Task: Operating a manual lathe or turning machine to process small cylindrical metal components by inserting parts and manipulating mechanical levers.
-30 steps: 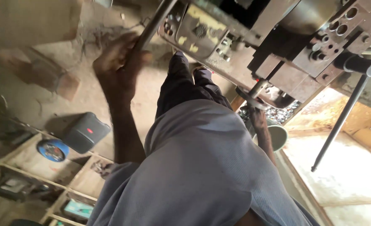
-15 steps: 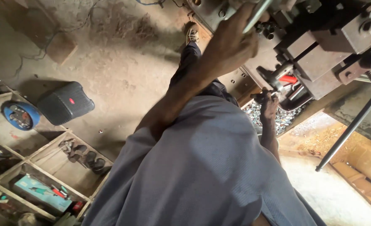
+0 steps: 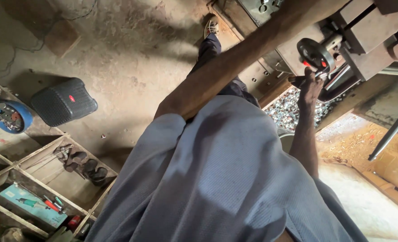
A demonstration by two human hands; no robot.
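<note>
Here, right hand [image 3: 310, 85] raised, fingers [image 3: 303, 80] curled around the handwheel [image 3: 316, 54] handle; left forearm outstretched, hand unseen.

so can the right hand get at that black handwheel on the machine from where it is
Probably yes. The right hand is already up against the machine just below the black handwheel, fingers near its rim, and nothing sits between them. Whether it actually grips the wheel or a handle beside it cannot be told.

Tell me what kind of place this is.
Most likely a small machine workshop. A metal machine with a black handwheel stands over a tray of metal shavings, which the right hand reaches above, and wooden compartments on the dusty floor hold tools.
</note>
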